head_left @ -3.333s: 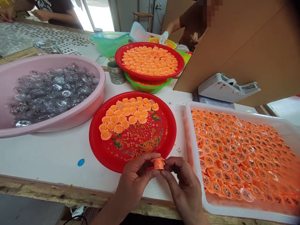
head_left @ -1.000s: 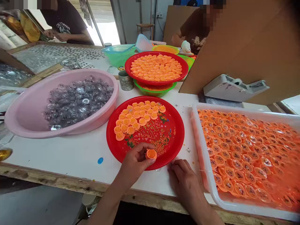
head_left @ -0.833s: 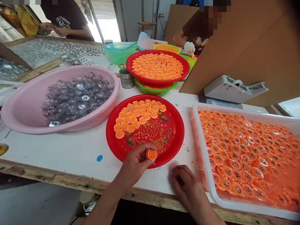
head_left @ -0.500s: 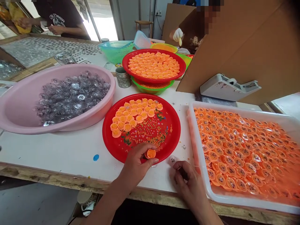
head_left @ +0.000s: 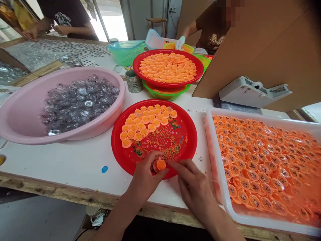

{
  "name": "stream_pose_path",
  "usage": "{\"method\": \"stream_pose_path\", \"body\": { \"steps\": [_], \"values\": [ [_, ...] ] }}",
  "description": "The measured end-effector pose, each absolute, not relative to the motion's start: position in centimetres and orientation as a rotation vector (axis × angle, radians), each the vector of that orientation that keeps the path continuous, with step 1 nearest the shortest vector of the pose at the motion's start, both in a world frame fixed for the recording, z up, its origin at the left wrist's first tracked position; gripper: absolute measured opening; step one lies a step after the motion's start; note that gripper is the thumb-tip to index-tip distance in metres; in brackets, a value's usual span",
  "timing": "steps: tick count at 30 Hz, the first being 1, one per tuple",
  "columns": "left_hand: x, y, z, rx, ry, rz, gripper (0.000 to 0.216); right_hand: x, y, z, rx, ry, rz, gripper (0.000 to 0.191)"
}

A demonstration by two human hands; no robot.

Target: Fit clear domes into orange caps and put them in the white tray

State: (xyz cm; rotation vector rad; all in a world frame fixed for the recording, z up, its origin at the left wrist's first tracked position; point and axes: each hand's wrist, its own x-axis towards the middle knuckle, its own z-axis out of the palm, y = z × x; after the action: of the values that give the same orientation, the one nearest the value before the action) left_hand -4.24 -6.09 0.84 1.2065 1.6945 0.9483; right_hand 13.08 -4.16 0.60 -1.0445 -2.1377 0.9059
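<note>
My left hand (head_left: 146,176) pinches a small orange plastic cup (head_left: 159,165) over the near rim of a red plate (head_left: 184,147). My right hand (head_left: 193,186) reaches to that cup from the right, thumb and forefinger pinched at its top; what they hold is too small to make out. Rows of filled orange cups (head_left: 146,123) lie on the far left part of the red plate. A white tray (head_left: 210,150) at my right is packed with several orange caps (head_left: 260,157).
A pink basin (head_left: 15,130) of clear plastic domes sits at left. Behind stand a second red plate of orange cups (head_left: 168,67) on a green bowl, a grey mug (head_left: 133,81), a teal basket (head_left: 125,52), a tape dispenser (head_left: 253,92) and cardboard. Two other people work at the far side.
My right hand left the table by the tray and moved left up to the cup in my left hand. My left hand kept hold of the cup.
</note>
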Motion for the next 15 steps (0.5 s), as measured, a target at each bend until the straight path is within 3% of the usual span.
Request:
{"method": "stream_pose_path", "body": {
  "steps": [8, 15],
  "values": [
    [-4.3, -5.8, 1.4, 1.108, 1.663, 0.991, 0.027, 14.1, -3.8, -0.7, -1.27, -2.052, 0.775, 0.048],
    [-4.2, -5.8, 1.5, 1.087, 1.627, 0.93, 0.025, 12.2, -3.9, 0.9, -0.955, -2.194, 0.898, 0.055]
  ]
}}
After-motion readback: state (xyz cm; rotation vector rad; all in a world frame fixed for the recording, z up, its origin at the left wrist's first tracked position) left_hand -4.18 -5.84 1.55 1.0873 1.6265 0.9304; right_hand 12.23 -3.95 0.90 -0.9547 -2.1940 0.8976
